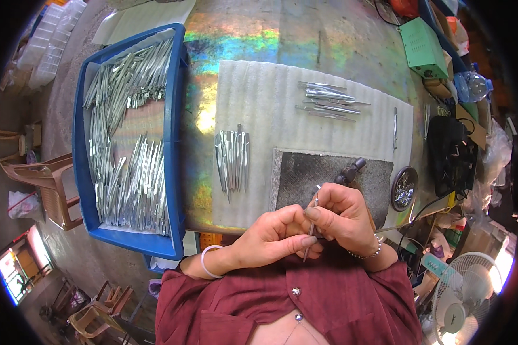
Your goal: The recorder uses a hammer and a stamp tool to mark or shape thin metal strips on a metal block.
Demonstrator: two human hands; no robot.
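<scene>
Close to my body, both hands are closed around one slim metal tool, held roughly upright. My right hand pinches its upper part between thumb and fingers. Lower down, my left hand has its thumb and fingertips at the shaft. The tool's exact kind is too small to tell. Just beyond my right hand, a black hammer-like tool rests on a dark grey block or mat, partly hidden. A bunch of slim metal tools lies on white foam sheeting, beyond my left hand.
A blue tray full of slim metal tools stands left. Another bunch and a single piece lie on the foam. At right are a round dish of small metal parts, a green box, a bottle and a fan.
</scene>
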